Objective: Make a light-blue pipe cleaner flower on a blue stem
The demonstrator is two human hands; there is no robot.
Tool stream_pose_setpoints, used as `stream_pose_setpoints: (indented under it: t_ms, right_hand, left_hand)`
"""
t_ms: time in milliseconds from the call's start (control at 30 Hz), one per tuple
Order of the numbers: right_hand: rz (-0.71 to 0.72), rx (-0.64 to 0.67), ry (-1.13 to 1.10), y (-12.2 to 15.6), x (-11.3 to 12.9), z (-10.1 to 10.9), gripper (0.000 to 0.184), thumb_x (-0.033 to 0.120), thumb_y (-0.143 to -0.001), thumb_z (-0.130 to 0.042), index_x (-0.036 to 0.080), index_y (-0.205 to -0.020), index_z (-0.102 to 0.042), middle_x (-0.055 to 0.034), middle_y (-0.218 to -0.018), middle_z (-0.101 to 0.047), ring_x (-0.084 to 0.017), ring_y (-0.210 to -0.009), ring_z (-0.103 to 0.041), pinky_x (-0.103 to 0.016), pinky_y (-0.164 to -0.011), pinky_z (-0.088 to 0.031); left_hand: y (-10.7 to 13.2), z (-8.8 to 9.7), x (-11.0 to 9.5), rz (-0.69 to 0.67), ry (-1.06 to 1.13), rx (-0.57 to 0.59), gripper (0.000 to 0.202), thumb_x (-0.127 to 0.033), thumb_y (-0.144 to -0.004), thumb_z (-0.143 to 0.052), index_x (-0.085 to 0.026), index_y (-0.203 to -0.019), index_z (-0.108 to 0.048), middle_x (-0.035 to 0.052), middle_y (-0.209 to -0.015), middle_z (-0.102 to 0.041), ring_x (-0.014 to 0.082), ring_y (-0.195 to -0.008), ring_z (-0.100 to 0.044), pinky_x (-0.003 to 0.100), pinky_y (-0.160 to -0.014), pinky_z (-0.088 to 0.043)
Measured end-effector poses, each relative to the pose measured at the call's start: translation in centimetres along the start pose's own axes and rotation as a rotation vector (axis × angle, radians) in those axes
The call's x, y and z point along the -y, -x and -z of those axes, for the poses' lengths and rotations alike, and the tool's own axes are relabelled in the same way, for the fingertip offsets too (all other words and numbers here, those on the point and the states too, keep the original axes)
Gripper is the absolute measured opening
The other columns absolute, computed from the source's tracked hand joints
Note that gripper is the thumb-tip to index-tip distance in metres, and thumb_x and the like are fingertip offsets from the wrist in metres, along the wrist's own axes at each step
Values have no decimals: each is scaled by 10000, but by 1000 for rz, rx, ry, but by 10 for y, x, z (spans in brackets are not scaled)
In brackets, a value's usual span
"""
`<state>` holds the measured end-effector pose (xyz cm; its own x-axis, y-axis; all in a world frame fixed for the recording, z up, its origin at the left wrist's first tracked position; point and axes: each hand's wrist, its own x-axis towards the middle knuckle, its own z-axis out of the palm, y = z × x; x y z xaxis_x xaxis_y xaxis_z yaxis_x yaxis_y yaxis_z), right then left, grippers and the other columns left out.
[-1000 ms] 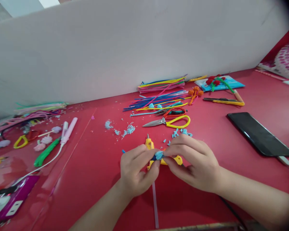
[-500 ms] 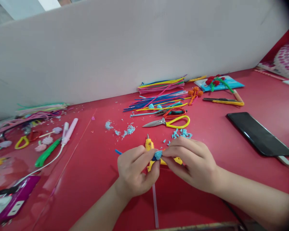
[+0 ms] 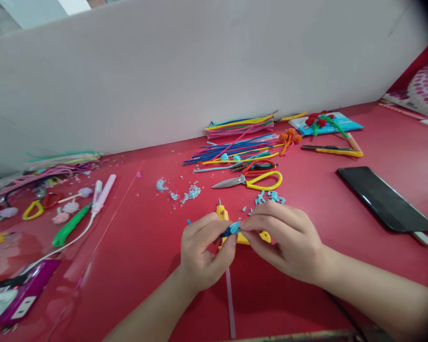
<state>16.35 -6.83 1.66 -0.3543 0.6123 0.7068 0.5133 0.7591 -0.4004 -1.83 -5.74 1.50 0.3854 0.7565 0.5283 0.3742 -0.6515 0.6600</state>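
Note:
Between thumb and fingers, my left hand pinches a small blue pipe-cleaner flower, dark blue below with light blue fuzzy pieces at its tip. A bit of blue stem pokes out behind that hand. My right hand is closed in a pinch, fingertips touching the light blue tip; whatever they grip is hidden. Beneath both hands lies a yellow hot glue gun, partly covered, with a clear glue stick extending toward me. Several cut light blue pieces lie just beyond my right hand.
Scissors with red and yellow handles lie beyond the glue gun. Bundled pipe cleaners sit by the white partition. A phone is at right; a purple power strip and green-handled tool are left.
My left hand has shifted slightly right and turned, so less of the blue stem shows behind it. My right hand stays pinched at the flower's tip.

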Motion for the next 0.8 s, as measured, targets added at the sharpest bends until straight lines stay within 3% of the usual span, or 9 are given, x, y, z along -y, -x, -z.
stream_pose_setpoints:
  t_ms: [400, 667, 800]
  right_hand:
    - [-42, 35, -54, 0, -1, -3, 78, 121, -830, -536, 169, -890, -548, -22, -780, -560, -111, -668, -506, -238, -583, -435]
    - [-114, -55, -238, -4, 2, 3, 200, 105, -783, -591, 151, -974, -552, -27, -833, -532, -107, -724, -526, -235, -664, -460]
    - [-219, 10, -358, -4, 4, -2, 111, 109, -807, -555, 167, -901, -559, -15, -806, -531, -101, -706, -513, -222, -642, -445]
  left_hand:
    - [-2, 1, 2, -99, -35, -16, 114, -68, -727, -545, -156, -776, -599, -21, -571, -422, 98, -514, -372, 235, -475, -308]
    - [-3, 7, 5, 70, 294, 64, 169, -209, -858, -477, -185, -856, -645, 8, -664, -496, 118, -602, -453, 240, -551, -373]
    - [-2, 10, 1, 72, 377, 61, 252, -311, -882, -452, -217, -974, -666, 55, -829, -533, 169, -774, -508, 292, -688, -422]
